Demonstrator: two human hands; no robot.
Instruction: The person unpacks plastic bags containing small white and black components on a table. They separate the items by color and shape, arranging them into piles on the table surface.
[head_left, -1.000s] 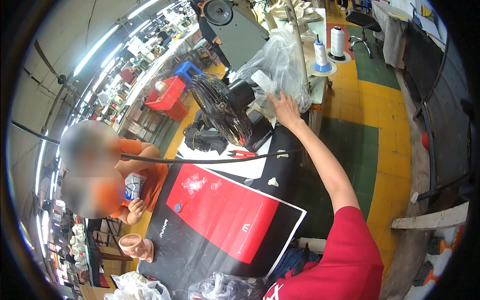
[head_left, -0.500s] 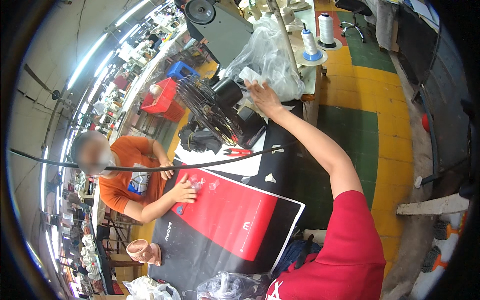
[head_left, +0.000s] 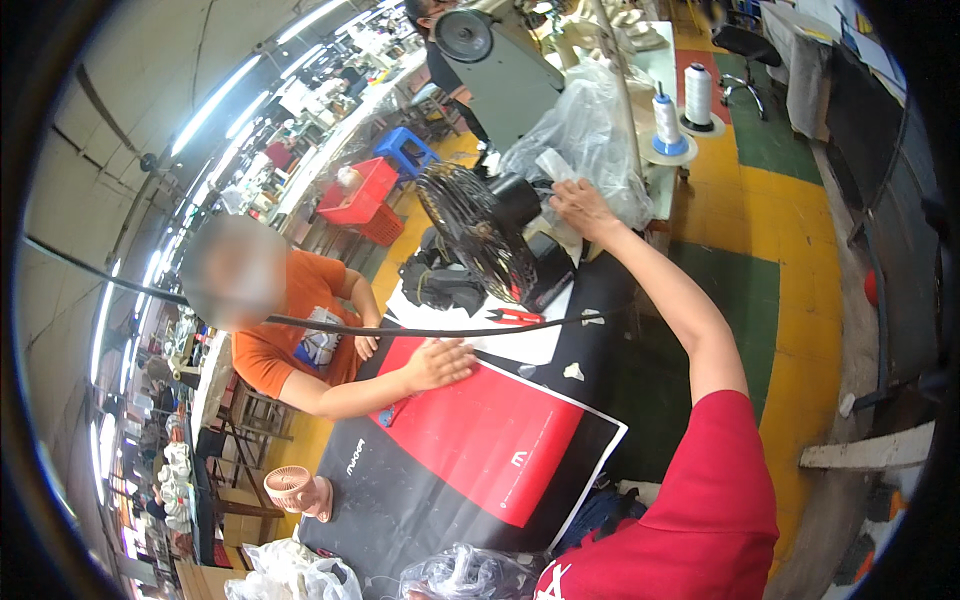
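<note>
The right hand (head_left: 580,205) reached out, fingers closing on a clear plastic bag (head_left: 585,140) beside the black fan (head_left: 480,230) at the tabletop's (head_left: 610,330) far end. It looked light, limp and slippery, best pinched at a gathered fold. The left hand was out of view.

poster (head_left: 470,450): flat on table, black with red panel | clear plastic bag (head_left: 590,130): beyond fan
</note>
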